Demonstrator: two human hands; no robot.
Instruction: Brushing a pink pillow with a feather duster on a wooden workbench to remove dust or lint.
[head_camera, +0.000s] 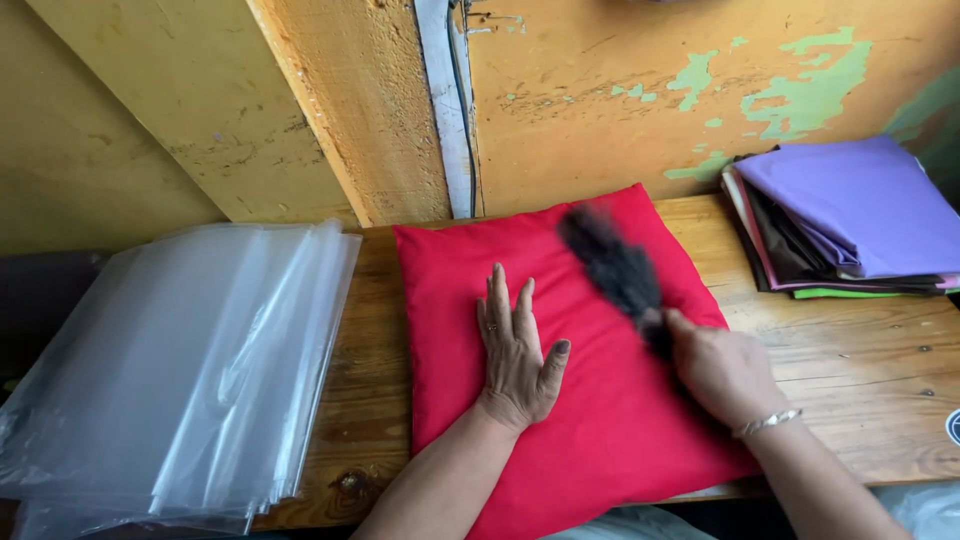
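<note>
A red cushion (590, 420) lies flat on the wooden table (860, 360). My left hand (515, 350) rests palm down on the cushion's middle, fingers spread. My right hand (720, 370) is closed around the handle of a black brush (610, 265), whose bristles are blurred over the cushion's upper right part. A thin bracelet sits on my right wrist.
A stack of clear plastic bags (190, 360) covers the table's left end. A pile of folded fabrics (850, 215), purple on top, sits at the right back corner. A peeling yellow wall (620, 90) stands directly behind the table.
</note>
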